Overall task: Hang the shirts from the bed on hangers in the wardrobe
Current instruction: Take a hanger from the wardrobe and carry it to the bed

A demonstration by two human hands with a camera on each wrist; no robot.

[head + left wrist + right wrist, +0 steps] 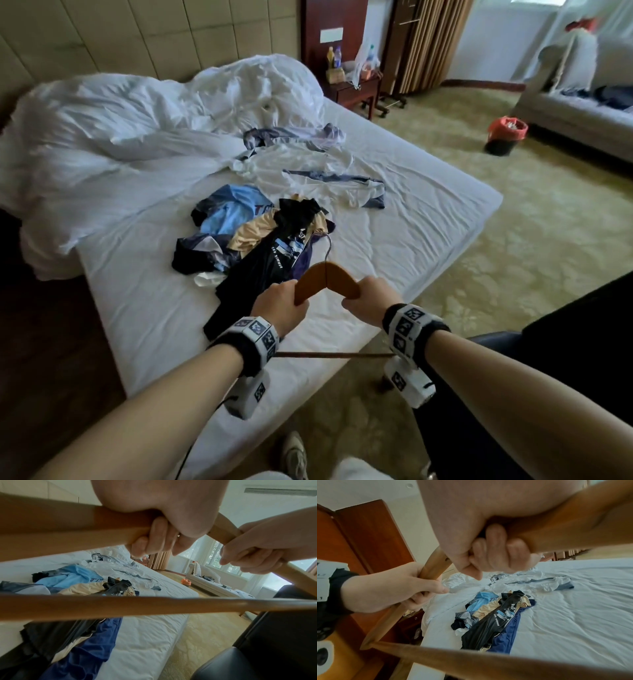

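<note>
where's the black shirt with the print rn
In the head view the black shirt lies atop the clothes pile on the bed, just beyond the wooden hanger.

Wooden hanger (154, 605): filled the frame, its bottom bar running across the lower middle, its sloped shoulder crossing the top. Left hand (159, 524): fingers curled round the left shoulder, close to the lens. Right hand (254, 555): wrapped round the right shoulder, thumb tip pointing left. Bed (154, 635): white sheet, wrinkled, seen beyond the bar. Shirts (77, 582): a loose heap on the bed, light blue, cream, black and dark blue; paler garments lay farther back. Sofa (211, 584): pale, under the windows, with an orange-lined bin (186, 581) just beside it on the patterned carpet. Dark chair (257, 655): lower right corner.
</note>
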